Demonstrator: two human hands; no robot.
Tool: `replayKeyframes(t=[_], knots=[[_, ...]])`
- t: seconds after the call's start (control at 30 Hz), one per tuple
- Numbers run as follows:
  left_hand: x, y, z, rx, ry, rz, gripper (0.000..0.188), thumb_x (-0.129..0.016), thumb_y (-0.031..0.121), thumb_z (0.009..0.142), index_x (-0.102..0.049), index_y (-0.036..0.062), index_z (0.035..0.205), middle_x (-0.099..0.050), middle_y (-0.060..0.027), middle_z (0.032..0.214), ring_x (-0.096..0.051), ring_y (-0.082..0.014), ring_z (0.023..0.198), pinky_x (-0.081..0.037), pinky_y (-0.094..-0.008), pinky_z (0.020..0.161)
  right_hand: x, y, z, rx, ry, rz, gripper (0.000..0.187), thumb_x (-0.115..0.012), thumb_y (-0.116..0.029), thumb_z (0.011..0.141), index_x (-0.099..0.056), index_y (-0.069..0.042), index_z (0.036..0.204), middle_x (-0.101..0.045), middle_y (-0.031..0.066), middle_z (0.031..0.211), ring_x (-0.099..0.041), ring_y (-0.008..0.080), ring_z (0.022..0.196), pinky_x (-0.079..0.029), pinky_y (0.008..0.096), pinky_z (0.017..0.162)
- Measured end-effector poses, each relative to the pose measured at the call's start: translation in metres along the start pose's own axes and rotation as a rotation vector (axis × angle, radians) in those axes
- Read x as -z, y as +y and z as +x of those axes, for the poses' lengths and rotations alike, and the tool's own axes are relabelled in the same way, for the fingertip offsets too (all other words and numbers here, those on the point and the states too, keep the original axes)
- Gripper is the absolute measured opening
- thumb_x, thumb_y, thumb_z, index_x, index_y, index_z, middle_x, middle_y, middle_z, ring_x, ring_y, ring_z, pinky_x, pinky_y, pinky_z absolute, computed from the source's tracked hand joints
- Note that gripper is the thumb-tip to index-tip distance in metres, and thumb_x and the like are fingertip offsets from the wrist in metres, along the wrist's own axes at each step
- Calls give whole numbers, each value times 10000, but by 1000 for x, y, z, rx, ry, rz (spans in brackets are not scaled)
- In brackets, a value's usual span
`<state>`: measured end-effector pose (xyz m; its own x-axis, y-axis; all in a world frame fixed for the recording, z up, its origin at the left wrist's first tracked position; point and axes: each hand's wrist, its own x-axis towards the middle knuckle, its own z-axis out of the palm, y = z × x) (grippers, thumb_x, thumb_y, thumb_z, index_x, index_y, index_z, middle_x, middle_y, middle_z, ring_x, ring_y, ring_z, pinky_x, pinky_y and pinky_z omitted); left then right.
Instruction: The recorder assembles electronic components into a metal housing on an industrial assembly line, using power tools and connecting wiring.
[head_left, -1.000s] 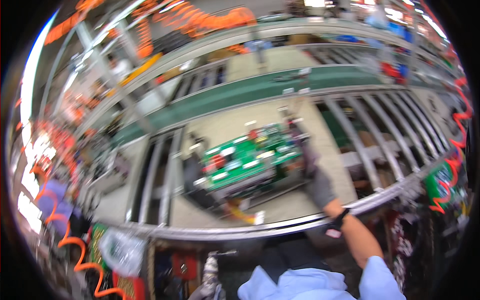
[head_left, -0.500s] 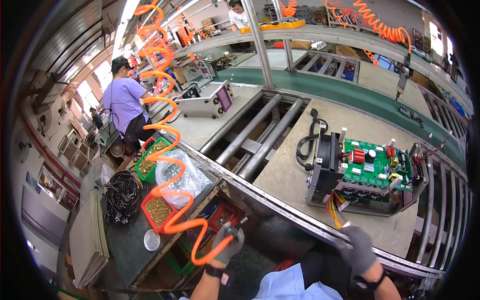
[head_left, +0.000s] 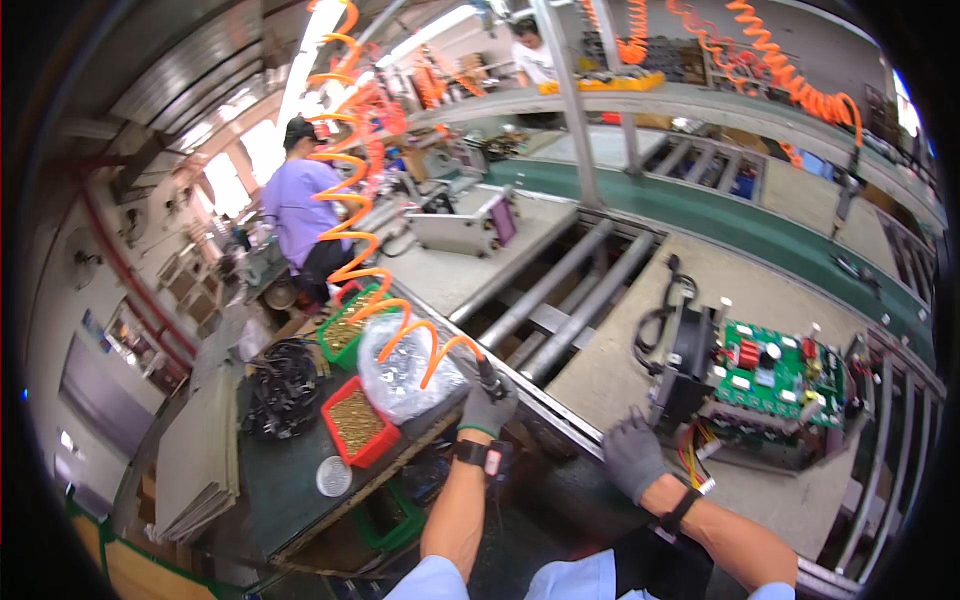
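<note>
My left hand (head_left: 490, 410), in a grey glove, is closed around a dark air tool (head_left: 491, 378) at the end of an orange coiled hose (head_left: 360, 225). Between the side bench and the conveyor's metal edge, this hand is raised. My right hand (head_left: 635, 457), gloved too, is empty with fingers apart, over the near edge of the conveyor beside an open device chassis (head_left: 680, 385). A green circuit board (head_left: 775, 375) with red and black parts tops that chassis. Coloured wires (head_left: 692, 455) hang from its near side, and a black power cord (head_left: 655, 325) lies behind it.
On the side bench stand a red bin (head_left: 357, 425) and a green bin (head_left: 345, 335) of brass-coloured hardware, a clear plastic bag (head_left: 405, 375), black cables (head_left: 282, 390) and a small round dish (head_left: 334, 476). Metal rollers (head_left: 560, 290) separate the boards. A person in purple (head_left: 300, 205) works at far left.
My left hand has risen with the air tool toward the conveyor edge. My right hand has moved left and forward, away from the hanging wires. The view has shifted left.
</note>
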<state>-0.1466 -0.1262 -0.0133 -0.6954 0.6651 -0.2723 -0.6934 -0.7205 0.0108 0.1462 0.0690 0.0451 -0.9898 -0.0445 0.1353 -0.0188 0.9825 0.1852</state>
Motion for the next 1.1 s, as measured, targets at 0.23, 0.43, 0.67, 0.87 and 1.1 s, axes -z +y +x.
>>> replayKeyframes(t=[0.23, 0.43, 0.67, 0.87, 1.1], knots=[[-29, -56, -39, -174, 357, 176, 666, -470, 556, 964, -494, -64, 1205, -542, -219, 1158, -585, -360, 1049, -545, -488, 888, -16, 9, -13, 23, 315, -190, 333, -477, -164, 903, -677, 38, 1077, -673, 185, 1056, -610, 328, 1094, -302, 448, 1154], [-52, -98, -57, -217, 180, 960, 436, -529, 390, 988, -509, -18, 1143, -588, -161, 1049, -632, -287, 886, -564, -438, 795, -10, 8, -17, -33, -96, -79, 443, -505, -156, 863, -588, 115, 1205, -641, 261, 1162, -569, 358, 1182, -372, 446, 1100], [-70, -64, 14, -340, 87, 1447, 324, -591, 217, 949, -478, 0, 1161, -585, -95, 878, -615, -151, 681, -551, -268, 606, -19, 17, -30, -89, 67, -177, 349, -510, -155, 855, -636, 88, 1071, -653, 235, 1027, -592, 334, 1073, -421, 416, 1025], [-82, 94, 161, -759, -25, 2366, 270, -595, 332, 924, -664, 90, 826, -573, -18, 709, -490, -163, 658, -409, -401, 591, -15, 3, -33, -234, 45, 206, 349, -604, -307, 837, -712, 24, 873, -685, 216, 1002, -609, 384, 1077, -429, 454, 1031], [-107, 160, 305, -373, 229, 2813, 268, -582, 330, 929, -663, 83, 865, -580, -39, 765, -499, -194, 717, -411, -425, 633, -9, -16, -79, -704, -10, 143, 567, -606, -447, 886, -611, 65, 1129, -594, 252, 1250, -552, 369, 1215, -383, 446, 1109]])
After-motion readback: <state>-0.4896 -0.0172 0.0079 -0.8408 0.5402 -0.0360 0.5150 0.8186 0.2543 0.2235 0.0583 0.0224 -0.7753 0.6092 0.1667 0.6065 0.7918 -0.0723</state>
